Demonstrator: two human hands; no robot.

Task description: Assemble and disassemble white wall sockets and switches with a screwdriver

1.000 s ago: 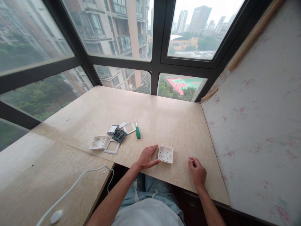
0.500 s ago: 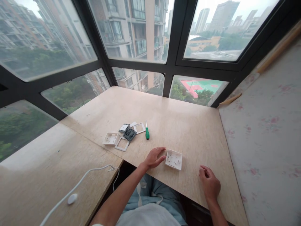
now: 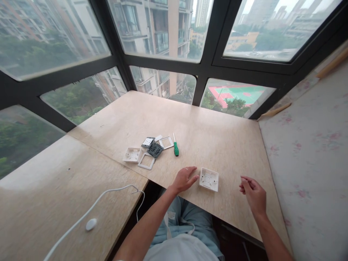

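A square white plastic wall box (image 3: 208, 179), its hollow side up, lies on the tabletop near the front edge. Just left of it rests my left hand (image 3: 185, 180), open, thumb and fingers apart and the fingertips close to the box's side. My right hand (image 3: 255, 195) is to the right of the box, apart from it. Its fingertips are pinched together; whatever they hold, if anything, is too small to make out.
Further back lie a green-handled screwdriver (image 3: 176, 148), a second white wall box (image 3: 132, 154), white frames (image 3: 146, 161) and dark-backed socket modules (image 3: 155, 149). A white cable (image 3: 92, 201) and a round white piece (image 3: 91, 224) lie at left. Windows and a papered wall (image 3: 307, 156) border the tabletop.
My right hand has moved forward over the tabletop, its fingers still pinched. My left hand stays beside the wall box. The whole view has shifted slightly.
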